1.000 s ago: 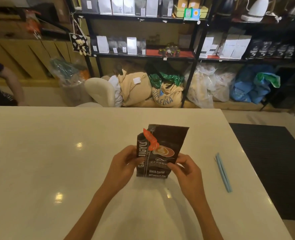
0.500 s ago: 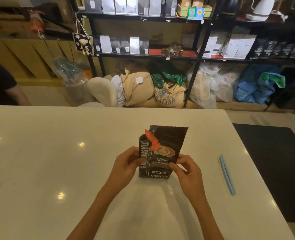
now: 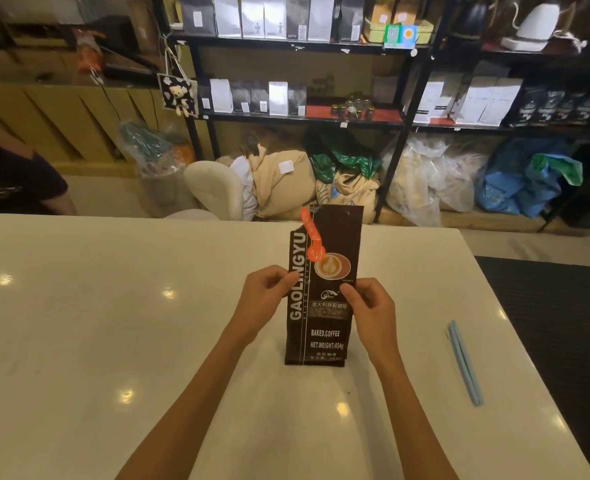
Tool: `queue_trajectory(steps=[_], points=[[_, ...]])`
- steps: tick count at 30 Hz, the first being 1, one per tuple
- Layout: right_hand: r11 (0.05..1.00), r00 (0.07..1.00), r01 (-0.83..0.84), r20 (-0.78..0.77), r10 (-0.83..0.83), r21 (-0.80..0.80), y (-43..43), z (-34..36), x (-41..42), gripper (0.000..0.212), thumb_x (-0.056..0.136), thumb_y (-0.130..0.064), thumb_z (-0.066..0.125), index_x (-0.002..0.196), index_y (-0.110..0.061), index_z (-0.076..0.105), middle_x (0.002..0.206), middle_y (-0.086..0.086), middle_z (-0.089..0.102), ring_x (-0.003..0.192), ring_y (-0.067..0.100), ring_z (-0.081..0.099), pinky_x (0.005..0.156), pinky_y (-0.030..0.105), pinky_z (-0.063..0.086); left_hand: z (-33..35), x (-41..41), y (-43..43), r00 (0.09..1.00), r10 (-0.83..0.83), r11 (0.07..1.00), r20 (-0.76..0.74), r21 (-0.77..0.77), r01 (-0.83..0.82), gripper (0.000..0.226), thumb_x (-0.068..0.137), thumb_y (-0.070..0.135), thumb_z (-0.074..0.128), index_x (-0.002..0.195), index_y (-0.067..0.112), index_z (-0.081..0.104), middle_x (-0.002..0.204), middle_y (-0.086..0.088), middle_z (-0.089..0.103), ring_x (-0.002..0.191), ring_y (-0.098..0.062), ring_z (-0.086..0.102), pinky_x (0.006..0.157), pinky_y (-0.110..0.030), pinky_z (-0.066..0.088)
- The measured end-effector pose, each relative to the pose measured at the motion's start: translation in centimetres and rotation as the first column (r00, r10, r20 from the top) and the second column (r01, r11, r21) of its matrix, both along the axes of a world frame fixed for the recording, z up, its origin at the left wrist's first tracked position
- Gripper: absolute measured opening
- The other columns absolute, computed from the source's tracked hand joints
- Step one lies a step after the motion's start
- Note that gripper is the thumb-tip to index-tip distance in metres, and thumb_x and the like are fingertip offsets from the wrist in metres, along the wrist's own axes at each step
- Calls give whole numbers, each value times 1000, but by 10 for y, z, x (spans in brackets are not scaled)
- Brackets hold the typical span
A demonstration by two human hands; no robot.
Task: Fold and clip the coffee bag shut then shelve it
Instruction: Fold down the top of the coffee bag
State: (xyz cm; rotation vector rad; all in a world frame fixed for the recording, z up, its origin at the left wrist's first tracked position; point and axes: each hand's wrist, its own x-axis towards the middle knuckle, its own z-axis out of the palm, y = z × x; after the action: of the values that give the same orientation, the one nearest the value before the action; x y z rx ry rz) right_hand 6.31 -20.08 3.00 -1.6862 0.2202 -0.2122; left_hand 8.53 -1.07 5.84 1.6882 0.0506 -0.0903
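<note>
One tall dark-brown foil coffee bag [image 3: 323,289] stands upright on the glossy white worktop [image 3: 113,323], top unfolded. Left hand [image 3: 264,299] pinches its left edge; right hand [image 3: 369,306] grips its right edge. Pale-blue plastic sealing clip [image 3: 465,363] lies well apart, rightward.

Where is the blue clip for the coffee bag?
In the head view, the blue clip lies flat on the white table, off to the right of the coffee bag and the right hand, near the table's right edge.
</note>
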Motion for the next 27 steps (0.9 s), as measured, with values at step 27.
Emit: queue_trajectory(steps=[27], points=[[969,987,-72,123,103,-236,-18,0,19,27,86,-7,72,111,-16,75,105,0,75,97,5,68,85,32,59,-10,17,-2,973,-193,978,128,111,180,47,84,5,71,128,18,64,112,-7,72,98,-15,70,77,-21,60]])
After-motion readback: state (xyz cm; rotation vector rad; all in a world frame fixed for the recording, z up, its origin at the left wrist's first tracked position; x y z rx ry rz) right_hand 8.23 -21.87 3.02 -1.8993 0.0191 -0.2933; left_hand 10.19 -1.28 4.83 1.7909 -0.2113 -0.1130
